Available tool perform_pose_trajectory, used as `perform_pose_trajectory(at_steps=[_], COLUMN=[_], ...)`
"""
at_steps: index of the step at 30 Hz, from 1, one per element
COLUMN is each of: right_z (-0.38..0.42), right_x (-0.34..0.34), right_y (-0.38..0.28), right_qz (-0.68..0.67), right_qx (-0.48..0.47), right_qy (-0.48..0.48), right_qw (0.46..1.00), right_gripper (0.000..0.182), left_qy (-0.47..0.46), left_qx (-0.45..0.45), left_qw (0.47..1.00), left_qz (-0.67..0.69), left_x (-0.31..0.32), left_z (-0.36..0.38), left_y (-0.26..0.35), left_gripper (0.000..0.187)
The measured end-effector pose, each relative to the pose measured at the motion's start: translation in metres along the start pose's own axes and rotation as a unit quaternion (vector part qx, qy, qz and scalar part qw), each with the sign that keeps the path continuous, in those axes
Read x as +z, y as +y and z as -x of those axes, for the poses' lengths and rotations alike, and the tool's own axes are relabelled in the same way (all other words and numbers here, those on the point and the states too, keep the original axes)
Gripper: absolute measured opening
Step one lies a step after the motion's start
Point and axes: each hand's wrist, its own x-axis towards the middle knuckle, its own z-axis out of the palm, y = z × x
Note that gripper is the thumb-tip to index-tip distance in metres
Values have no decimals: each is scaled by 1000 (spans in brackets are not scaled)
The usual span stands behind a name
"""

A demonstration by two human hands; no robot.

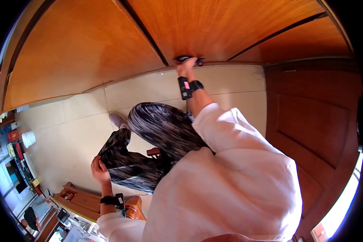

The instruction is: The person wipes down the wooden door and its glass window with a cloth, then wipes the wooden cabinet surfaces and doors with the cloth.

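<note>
My right hand (186, 67) reaches down to the bottom edge of the wooden panel (189, 28), its fingers closed round a small black object with dark pink parts (200, 63). Blur hides its exact kind; it touches or nearly touches the panel just above the floor. Against the knee of my patterned trousers (125, 169) rests my left hand (100, 170), fingers lying loosely over the cloth and nothing visible in them. Each wrist carries a strap with a small black device.
Pale floor tiles (76, 125) lie under me. A dark wooden door (310, 121) stands on the right. Left are a white bucket (28, 139) and shelves of goods. Wooden furniture (80, 199) is close behind my left arm; another person (30, 218) is farther off.
</note>
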Motion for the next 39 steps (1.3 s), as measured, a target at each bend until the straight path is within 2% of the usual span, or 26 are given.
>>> perform_pose_trajectory(at_steps=[3,4,5,7,8,9,11,14,15,17,20,22,24,26,29,30,32,36,39], right_z=[-17,1,17,44,44,38,49,59,48,24,-26,-76,-70,-73,-76,-74,-74,-32,-7], right_x=[-2,7,13,26,27,25,31,37,32,25,3,-28,-30,-39,-44,-45,-48,-34,-22], right_y=[57,57,45,17,0,-23,-75,-154,-174,-197,-206,-198,-183,-166,-121,-98,-49,16,32], right_qz=[-48,-94,-97,-100,-102,-41,11,57,29,3,94,8,31,10,-13,-40,-37,-16,4], right_qx=[65,84,81,150,149,128,72,-10,-41,-70,-61,-16,16,44,116,133,155,231,219], right_qy=[37,25,27,19,19,-42,-100,-70,-77,-82,8,-8,35,24,48,13,40,46,63], right_qw=[996,992,992,983,983,990,992,996,996,994,994,1000,999,999,992,990,986,972,974], right_gripper=[55,50,50,44,44,42,42,42,42,42,42,40,40,40,37,34,34,34,34], left_qy=[5,3,-2,-7,-7,-7,-11,-14,-13,-16,-13,-8,-10,-18,-24,-23,-21,-16,-12], left_qx=[16,23,15,9,11,14,16,25,34,32,30,29,22,13,4,2,5,-1,-3], left_qw=[1000,1000,1000,1000,1000,1000,1000,999,999,999,999,999,999,999,999,999,999,999,999], left_qz=[3,5,1,-5,-6,-6,-11,-17,-19,-24,-29,-29,-32,-29,-29,-32,-34,-31,-34], left_x=[2,2,1,-3,-3,-4,-6,-6,-6,-8,-6,-5,-7,-7,-5,-5,-5,-3,-4], left_z=[-2,-4,-5,-6,-7,-9,-11,-14,-14,-15,-13,-12,-11,-11,-10,-10,-11,-9,-8], left_y=[-2,0,2,5,8,10,13,14,15,18,15,14,15,14,12,11,10,10,13], left_gripper=[24,24,24,23,23,23,23,24,25,25,24,24,24,25,26,26,26,26,25])
